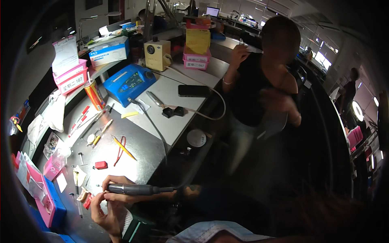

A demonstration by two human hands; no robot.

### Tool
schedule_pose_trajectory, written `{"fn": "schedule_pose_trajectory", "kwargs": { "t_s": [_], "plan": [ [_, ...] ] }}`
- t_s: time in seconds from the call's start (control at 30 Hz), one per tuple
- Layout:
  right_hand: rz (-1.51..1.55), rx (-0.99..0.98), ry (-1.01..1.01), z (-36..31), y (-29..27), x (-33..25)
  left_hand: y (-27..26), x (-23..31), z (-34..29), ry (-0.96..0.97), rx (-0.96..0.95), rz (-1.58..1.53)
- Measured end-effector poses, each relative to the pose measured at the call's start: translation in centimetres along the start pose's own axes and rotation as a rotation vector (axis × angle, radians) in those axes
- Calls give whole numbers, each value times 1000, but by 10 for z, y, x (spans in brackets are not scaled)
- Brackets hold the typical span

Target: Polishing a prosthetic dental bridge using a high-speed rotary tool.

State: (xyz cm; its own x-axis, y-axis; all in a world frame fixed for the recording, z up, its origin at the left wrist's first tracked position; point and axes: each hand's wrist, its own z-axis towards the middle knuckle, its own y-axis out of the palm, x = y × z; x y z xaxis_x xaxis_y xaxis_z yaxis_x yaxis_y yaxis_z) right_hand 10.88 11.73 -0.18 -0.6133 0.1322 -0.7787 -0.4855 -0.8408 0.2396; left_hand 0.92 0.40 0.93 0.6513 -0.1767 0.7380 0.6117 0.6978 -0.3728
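My right hand (117, 179) is wrapped round a dark grey rotary handpiece (133, 189), lying level with its tip toward the left. Just below the tip, my left hand (107, 218) has its thumb and fingers pinched together near the right fingers. Whatever sits between them is too small or covered to make out. Beside the left hand on the metal bench lies a dental model (83, 195) with a red part (87, 201). A small red block (101, 165) and a yellow pencil-like tool (125, 148) with a red loop lie beyond the hands.
A blue control box (129, 84) with a cord stands at the back, near a beige box (158, 56). Left of it is a drink can (94, 95). Pink trays (73, 79) line the left edge. A black phone (193, 90) lies right. Another person (259, 81) stands beyond the bench.
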Motion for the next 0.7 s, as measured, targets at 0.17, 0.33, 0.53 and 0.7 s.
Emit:
{"fn": "schedule_pose_trajectory", "kwargs": {
  "t_s": [0.17, 0.33, 0.53, 0.7],
  "plan": [
    [-18, 8, 158, -9, -9, 11, 5, -6, -4, -9, 0, -56],
    [-12, 25, 137, -4, -4, -7, 6, -7, -7, 7, 24, -4],
    [-143, 72, -33, -1, 1, -17, -3, -22, -6, 44, 40, -6],
    [319, 47, 348, -3, -5, 4, 4, -25, -7, 83, 178, -37]
  ]
}}
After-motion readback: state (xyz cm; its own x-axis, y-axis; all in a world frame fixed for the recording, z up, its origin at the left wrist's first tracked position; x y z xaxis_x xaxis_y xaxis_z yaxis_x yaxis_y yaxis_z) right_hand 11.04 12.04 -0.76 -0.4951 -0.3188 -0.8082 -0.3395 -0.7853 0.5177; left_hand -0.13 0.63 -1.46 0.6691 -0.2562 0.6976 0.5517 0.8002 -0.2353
